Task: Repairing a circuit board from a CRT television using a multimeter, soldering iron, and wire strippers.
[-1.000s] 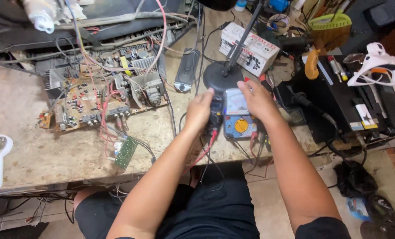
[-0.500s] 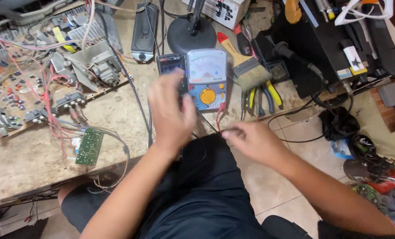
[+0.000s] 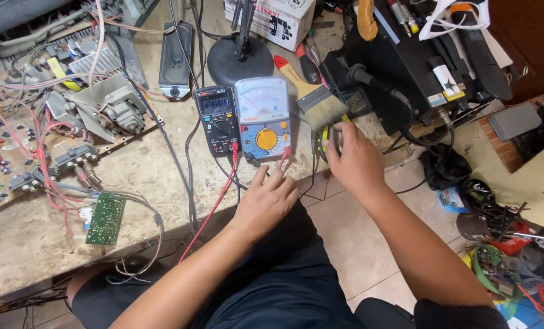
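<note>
Right hand point(image 3: 356, 159) is curling its fingers around a small yellow-and-black round object point(image 3: 328, 141) at the bench edge, just at 3 o'clock of the blue-grey analog multimeter with the orange dial point(image 3: 263, 117). I cannot tell what the object is, since the hand is covering most of it. The grip looks closed on it, fingers wrapped, thumb on the near side.

Left hand point(image 3: 266, 198) is resting at the bench edge at 6 o'clock of the analog meter, fingers loosely spread and pointing toward 12, holding nothing; fingertips are sitting just beside the red probe lead point(image 3: 214, 204) and the meter's jacks.

The analog meter is lying with its long axis 12–6, side by side with the black digital multimeter point(image 3: 217, 119) at its 9 o'clock. The right hand is the nearer one to the round object; the wide flat paintbrush point(image 3: 313, 97) is lying just at 12 of it.

Versus 0.5 s ago: the right hand was off the bench down over the lap, now it is up at the bench edge; the left hand has dropped back from over the meter.
</note>
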